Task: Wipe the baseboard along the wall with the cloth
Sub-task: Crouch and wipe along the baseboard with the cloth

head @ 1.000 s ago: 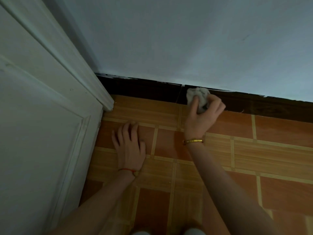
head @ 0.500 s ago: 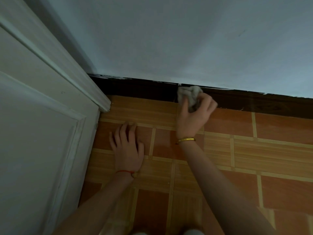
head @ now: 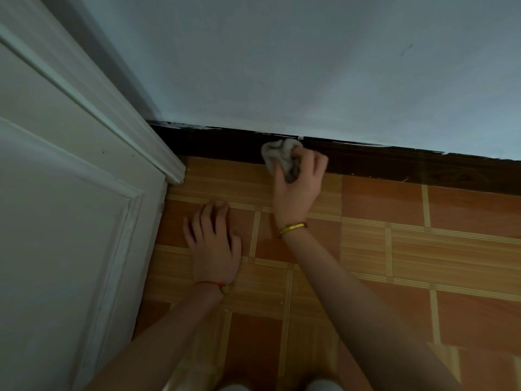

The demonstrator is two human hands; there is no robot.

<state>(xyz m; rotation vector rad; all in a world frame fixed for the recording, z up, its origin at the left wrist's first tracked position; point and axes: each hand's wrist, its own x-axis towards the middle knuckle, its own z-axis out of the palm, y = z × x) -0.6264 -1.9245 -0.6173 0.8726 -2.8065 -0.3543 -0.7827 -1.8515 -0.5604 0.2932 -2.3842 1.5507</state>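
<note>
Tiled floor (head: 380,249) meets dark baseboard (head: 394,165). Cloth (head: 277,155), bunched in the right hand (head: 298,187), presses the baseboard and now sits closer to the door frame (head: 158,153) than a second ago: stroke runs leftward, corner stretch remaining. Left hand (head: 214,246) stays flat, fingers spread, bracing.

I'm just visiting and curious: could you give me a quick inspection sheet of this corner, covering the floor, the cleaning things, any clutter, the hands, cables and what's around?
Surface: orange-brown tiled floor with pale striped bands.
Job's things: crumpled grey cloth pressed against the dark baseboard, which has white paint flecks along its top edge.
Clutter: nothing seen.
Hands: right hand holds the cloth in its grip, gold bangle on the wrist; left hand rests flat on the floor, red string on the wrist.
Cables: nothing seen.
Surroundings: pale wall above the baseboard; white panelled door on the left.
</note>
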